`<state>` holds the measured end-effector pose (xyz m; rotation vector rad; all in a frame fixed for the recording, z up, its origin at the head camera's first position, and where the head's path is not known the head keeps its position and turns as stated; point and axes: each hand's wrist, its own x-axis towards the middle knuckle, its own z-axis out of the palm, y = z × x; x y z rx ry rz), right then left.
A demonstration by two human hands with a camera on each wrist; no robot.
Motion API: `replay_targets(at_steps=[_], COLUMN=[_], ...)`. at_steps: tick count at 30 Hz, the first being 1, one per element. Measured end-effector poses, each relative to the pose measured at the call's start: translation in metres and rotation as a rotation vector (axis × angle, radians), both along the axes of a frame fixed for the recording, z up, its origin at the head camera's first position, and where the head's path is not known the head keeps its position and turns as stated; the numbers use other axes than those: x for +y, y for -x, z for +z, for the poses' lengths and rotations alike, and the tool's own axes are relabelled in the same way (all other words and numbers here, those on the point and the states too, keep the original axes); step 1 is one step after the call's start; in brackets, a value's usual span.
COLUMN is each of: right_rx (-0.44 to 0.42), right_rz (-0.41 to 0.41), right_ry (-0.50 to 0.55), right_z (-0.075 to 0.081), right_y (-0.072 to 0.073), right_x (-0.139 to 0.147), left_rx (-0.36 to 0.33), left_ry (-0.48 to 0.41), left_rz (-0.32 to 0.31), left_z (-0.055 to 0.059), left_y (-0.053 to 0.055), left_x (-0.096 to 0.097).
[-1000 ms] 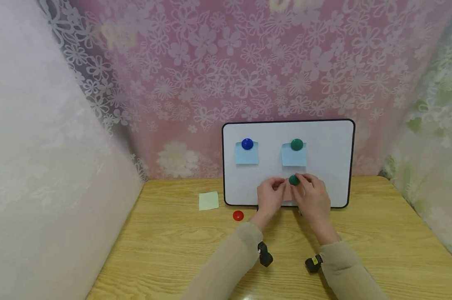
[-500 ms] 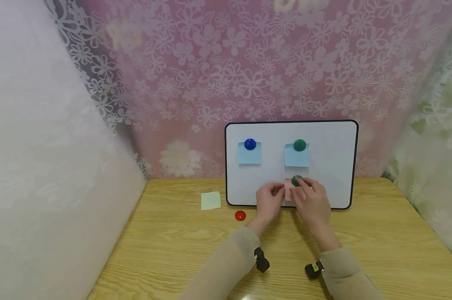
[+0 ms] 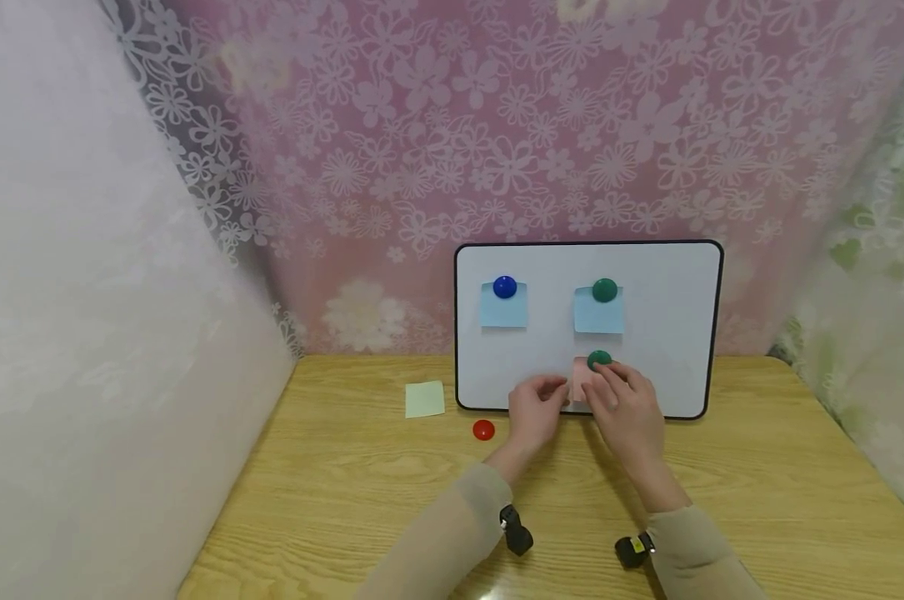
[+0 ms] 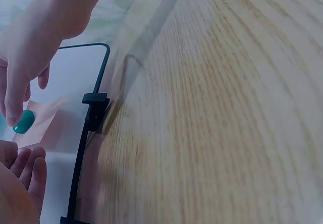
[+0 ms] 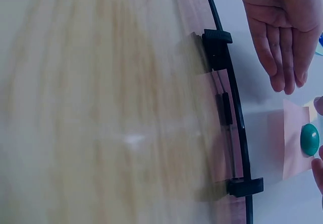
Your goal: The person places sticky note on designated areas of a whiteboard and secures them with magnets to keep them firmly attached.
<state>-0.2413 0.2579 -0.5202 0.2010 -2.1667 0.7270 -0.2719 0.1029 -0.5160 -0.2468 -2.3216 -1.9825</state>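
A pink sticky note [image 3: 581, 382] is on the lower part of the whiteboard [image 3: 665, 333], under a green round magnet [image 3: 599, 360]. The right hand [image 3: 633, 412] is in front of the note, covering its right side; its straight index finger reaches the magnet's lower edge. In the right wrist view, fingertips lie on both sides of the magnet [image 5: 310, 139]. The left hand [image 3: 536, 410] is just left of the note, its fingers straight and apart from the paper [image 5: 291, 133] in the right wrist view, with nothing held.
Higher on the board, a blue magnet [image 3: 505, 287] and another green magnet [image 3: 605, 290] hold light blue notes [image 3: 503, 310]. A pale green note [image 3: 425, 399] and a red magnet [image 3: 484, 430] lie on the wooden table [image 3: 347, 492]. Black clips [image 5: 245, 186] stand along the board's lower edge.
The left hand has let go of the pink note's left edge and drawn slightly left and down. The right fingers have eased off the green magnet, which stays on the note.
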Motion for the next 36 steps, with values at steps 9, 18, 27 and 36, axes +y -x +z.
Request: replay_targets(at_steps=[9, 18, 27, 36], right_rx=[-0.022, -0.072, -0.084, -0.112], right_rz=[0.044, 0.081, 0.118, 0.139], right_ry=[-0.016, -0.010, -0.032, -0.040], right_z=[0.001, 0.001, 0.002, 0.005], right_y=[0.001, -0.003, -0.006, -0.010], right_x=[-0.004, -0.009, -0.011, -0.016], left_rx=[0.013, 0.021, -0.008, -0.021], left_ry=[-0.018, 0.032, -0.027, -0.051], left_rz=[-0.041, -0.087, -0.163, -0.182], left_z=[-0.004, -0.004, -0.008, -0.011], left_y=[-0.005, -0.011, -0.021, -0.027], left_x=[-0.011, -0.028, -0.051, -0.070])
